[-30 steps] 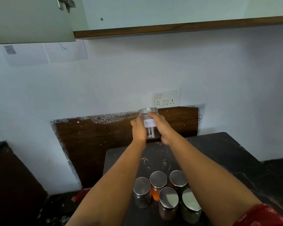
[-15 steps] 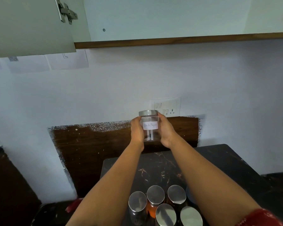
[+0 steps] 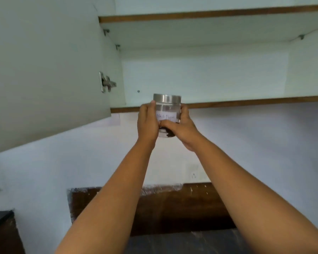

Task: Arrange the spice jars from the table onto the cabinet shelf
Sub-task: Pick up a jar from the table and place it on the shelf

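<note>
Glass spice jar (image 3: 167, 114) clasped between both hands' fingers (image 3: 148, 114).

In front of me the cabinet's lower shelf (image 3: 246, 102) lies bare from side to side, with open room above it up to the upper shelf (image 3: 209, 32). The open cabinet door (image 3: 44, 70) stands out on my left, its hinge (image 3: 106, 83) jutting beside the opening. The black pepper jar (image 3: 167, 109), clasped between my left hand (image 3: 148, 123) and right hand (image 3: 182, 128), sits level with the lower shelf's wooden front edge.
</note>
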The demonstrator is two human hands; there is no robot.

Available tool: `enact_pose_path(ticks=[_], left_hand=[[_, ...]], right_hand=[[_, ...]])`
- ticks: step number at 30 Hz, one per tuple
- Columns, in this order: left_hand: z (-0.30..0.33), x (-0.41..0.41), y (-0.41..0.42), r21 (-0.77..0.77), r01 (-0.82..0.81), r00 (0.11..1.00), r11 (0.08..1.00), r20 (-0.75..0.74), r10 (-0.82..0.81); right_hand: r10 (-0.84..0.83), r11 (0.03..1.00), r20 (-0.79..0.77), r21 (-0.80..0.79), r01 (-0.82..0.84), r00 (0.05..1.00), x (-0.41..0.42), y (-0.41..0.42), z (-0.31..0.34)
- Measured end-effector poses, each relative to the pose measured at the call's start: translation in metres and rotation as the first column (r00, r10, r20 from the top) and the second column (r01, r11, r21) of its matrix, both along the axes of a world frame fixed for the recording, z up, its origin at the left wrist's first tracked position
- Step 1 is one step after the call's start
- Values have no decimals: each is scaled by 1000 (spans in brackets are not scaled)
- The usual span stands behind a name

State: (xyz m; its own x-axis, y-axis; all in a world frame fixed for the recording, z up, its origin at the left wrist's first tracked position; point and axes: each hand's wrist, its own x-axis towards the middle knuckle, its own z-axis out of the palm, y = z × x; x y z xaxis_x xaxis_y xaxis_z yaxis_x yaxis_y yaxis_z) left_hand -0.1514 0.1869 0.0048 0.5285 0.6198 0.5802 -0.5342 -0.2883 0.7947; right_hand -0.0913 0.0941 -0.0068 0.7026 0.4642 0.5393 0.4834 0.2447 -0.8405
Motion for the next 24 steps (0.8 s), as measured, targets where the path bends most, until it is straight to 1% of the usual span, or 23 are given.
enact_pose_path(ticks=[3, 4, 6, 7, 8, 9, 10, 11, 12, 13, 14, 17, 22, 24], left_hand=[[53, 7, 24, 72, 4, 1000, 997, 22, -5], [64, 11, 33, 118, -6, 1000, 993, 17, 4], [77, 21, 55, 294, -90, 995, 952, -15, 99], [78, 29, 70, 422, -169, 977, 891, -47, 208], [72, 35, 83, 559, -263, 925, 786, -86, 370], [61, 43, 95, 680, -359, 827, 640, -87, 556], [46, 50, 105, 768, -435, 713, 469, -24, 701], [32, 57, 113, 811, -496, 611, 311, 71, 788], [23, 61, 117, 808, -537, 567, 244, 132, 813], [18, 66, 120, 777, -590, 548, 220, 186, 815], [16, 71, 122, 744, -630, 541, 223, 215, 813], [16, 77, 126, 698, -693, 518, 182, 305, 799], [13, 84, 131, 682, -706, 521, 191, 318, 792], [14, 84, 132, 679, -712, 515, 180, 330, 791]], right_hand=[[-27, 1000, 102, 12, 26, 994, 15, 22, 58], [-40, 999, 127, 2, 40, 991, 21, 29, 73], [-94, 993, 185, -58, 107, 978, 38, 43, 95], [-128, 980, 220, -119, 157, 967, 48, 52, 103], [-156, 958, 238, -201, 206, 959, 57, 58, 106], [-175, 927, 244, -284, 243, 954, 64, 66, 109], [-183, 897, 235, -357, 260, 955, 72, 75, 110], [-179, 875, 224, -410, 259, 958, 79, 85, 112], [-173, 858, 219, -445, 257, 960, 85, 95, 114], [-164, 844, 225, -472, 254, 961, 90, 107, 117], [-155, 834, 229, -491, 252, 961, 93, 117, 120], [-123, 807, 212, -547, 222, 969, 100, 150, 125], [-1, 800, 158, -592, 95, 987, 103, 189, 125], [18, 790, 171, -606, 91, 985, 105, 196, 125]])
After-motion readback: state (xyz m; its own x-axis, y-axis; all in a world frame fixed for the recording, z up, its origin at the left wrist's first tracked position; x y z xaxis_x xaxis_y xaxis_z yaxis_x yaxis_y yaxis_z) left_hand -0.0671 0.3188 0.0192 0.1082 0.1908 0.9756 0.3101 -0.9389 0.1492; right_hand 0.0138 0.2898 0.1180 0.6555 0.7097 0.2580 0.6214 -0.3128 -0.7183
